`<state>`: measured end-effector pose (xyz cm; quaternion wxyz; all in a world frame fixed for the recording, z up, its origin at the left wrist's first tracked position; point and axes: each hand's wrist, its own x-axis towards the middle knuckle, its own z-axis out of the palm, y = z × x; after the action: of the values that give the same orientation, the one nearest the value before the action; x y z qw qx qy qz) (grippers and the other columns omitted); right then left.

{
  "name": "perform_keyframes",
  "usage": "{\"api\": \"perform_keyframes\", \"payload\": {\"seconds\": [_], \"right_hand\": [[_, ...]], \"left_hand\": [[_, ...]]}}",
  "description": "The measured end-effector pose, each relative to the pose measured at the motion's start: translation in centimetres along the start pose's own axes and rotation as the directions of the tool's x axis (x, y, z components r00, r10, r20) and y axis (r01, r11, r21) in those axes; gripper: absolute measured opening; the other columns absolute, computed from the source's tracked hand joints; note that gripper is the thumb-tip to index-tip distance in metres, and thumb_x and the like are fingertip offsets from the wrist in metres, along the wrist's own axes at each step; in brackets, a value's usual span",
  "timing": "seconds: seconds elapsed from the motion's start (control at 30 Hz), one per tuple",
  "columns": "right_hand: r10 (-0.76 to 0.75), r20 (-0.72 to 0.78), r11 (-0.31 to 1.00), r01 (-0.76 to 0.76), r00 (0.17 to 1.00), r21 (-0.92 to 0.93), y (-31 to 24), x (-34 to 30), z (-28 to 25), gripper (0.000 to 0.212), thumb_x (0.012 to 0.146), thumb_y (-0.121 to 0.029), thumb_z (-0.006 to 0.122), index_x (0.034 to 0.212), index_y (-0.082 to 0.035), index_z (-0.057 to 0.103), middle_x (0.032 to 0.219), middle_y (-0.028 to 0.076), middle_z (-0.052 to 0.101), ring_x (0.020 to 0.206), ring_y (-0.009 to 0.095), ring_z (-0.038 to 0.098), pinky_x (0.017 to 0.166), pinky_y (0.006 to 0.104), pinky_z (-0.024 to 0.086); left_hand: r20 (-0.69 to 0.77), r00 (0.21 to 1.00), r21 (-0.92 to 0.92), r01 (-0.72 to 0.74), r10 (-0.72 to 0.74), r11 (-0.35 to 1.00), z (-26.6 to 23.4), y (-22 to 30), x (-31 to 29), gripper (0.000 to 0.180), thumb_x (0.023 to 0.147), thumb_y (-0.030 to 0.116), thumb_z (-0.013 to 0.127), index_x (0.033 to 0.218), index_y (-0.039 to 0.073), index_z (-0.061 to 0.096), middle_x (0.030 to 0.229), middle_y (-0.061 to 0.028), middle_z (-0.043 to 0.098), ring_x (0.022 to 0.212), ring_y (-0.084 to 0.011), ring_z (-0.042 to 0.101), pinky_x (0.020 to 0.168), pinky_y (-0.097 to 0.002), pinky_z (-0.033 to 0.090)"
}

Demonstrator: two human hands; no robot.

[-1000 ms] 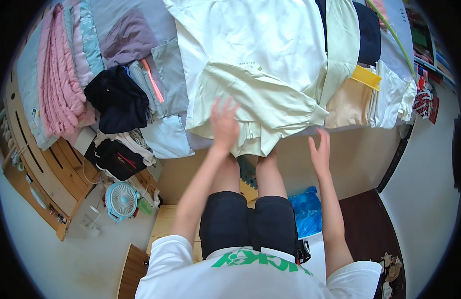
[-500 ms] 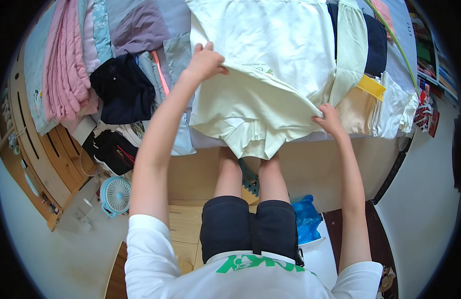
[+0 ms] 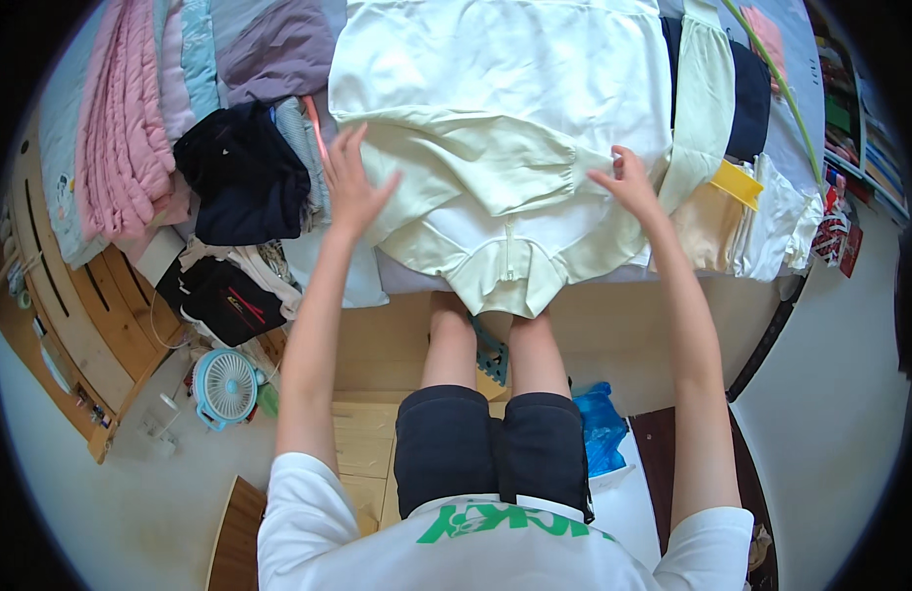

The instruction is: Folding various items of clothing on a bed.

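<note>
A white and pale-green sweatshirt [image 3: 495, 64] with a short zip at its collar [image 3: 508, 281] lies spread on the bed, collar end toward me and hanging a little over the edge. Its left-side sleeve [image 3: 475, 153] is laid across the body, the cuff ending near the right side. The other sleeve [image 3: 705, 89] stretches away from me along the right. My left hand [image 3: 355, 187] is open over the garment's left edge, fingers spread. Just beyond the folded sleeve's cuff, my right hand [image 3: 628, 185] hovers with thumb and fingers apart, holding nothing.
To the left lie a folded black garment [image 3: 244, 172], a purple cloth [image 3: 278, 49] and a pink quilt [image 3: 126, 128]. Folded white clothes [image 3: 776, 217] and a yellow strip [image 3: 737, 184] are on the right. A blue fan [image 3: 226, 386] stands below the bed's left side.
Both hands have let go of the sleeve, which now lies flatter across the sweatshirt with its cuff farther from me. My left hand moved left and nearer; my right hand moved slightly away from me.
</note>
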<state>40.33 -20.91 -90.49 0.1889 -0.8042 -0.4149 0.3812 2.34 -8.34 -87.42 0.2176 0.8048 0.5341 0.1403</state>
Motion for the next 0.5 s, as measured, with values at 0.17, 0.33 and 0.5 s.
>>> {"api": "perform_keyframes", "payload": {"seconds": [0.17, 0.33, 0.5], "right_hand": [[0.262, 0.136, 0.943, -0.283, 0.955, 0.172, -2.4, 0.0, 1.8, 0.043, 0.072, -0.030, 0.067, 0.098, -0.001, 0.049, 0.072, 0.005, 0.052, 0.069, 0.014, 0.052, 0.062, 0.0260, 0.042], [0.231, -0.123, 0.837, -0.133, 0.965, 0.531, -2.6, -1.7, -0.1, 0.024, 0.081, -0.019, 0.060, 0.095, -0.001, 0.052, 0.084, 0.003, 0.057, 0.075, 0.008, 0.051, 0.066, 0.0220, 0.041], [0.309, -0.181, 0.783, -0.142, 0.934, 0.605, 0.2, -1.6, -1.5, 0.025, 0.082, -0.016, 0.059, 0.100, 0.000, 0.055, 0.091, 0.004, 0.057, 0.082, 0.009, 0.050, 0.073, 0.0229, 0.041]], "left_hand": [[0.171, 0.980, 0.110, 0.081, -0.099, 0.991, 0.6, -0.2, -7.8, 0.065, 0.065, 0.005, 0.061, 0.124, 0.019, 0.040, 0.122, -0.0144, 0.032, 0.112, -0.0341, 0.034, 0.090, -0.0407, 0.030], [0.174, 0.955, 0.045, 0.237, -0.241, 0.970, -0.7, -3.2, -10.2, 0.061, 0.063, -0.007, 0.052, 0.117, 0.022, 0.050, 0.111, -0.0124, 0.043, 0.097, -0.0315, 0.048, 0.078, -0.0372, 0.041], [0.138, 0.984, 0.255, 0.076, -0.114, 0.964, -0.8, -3.4, -11.5, 0.060, 0.064, -0.007, 0.049, 0.117, 0.022, 0.050, 0.106, -0.0116, 0.047, 0.087, -0.0298, 0.051, 0.072, -0.0362, 0.043]]}}
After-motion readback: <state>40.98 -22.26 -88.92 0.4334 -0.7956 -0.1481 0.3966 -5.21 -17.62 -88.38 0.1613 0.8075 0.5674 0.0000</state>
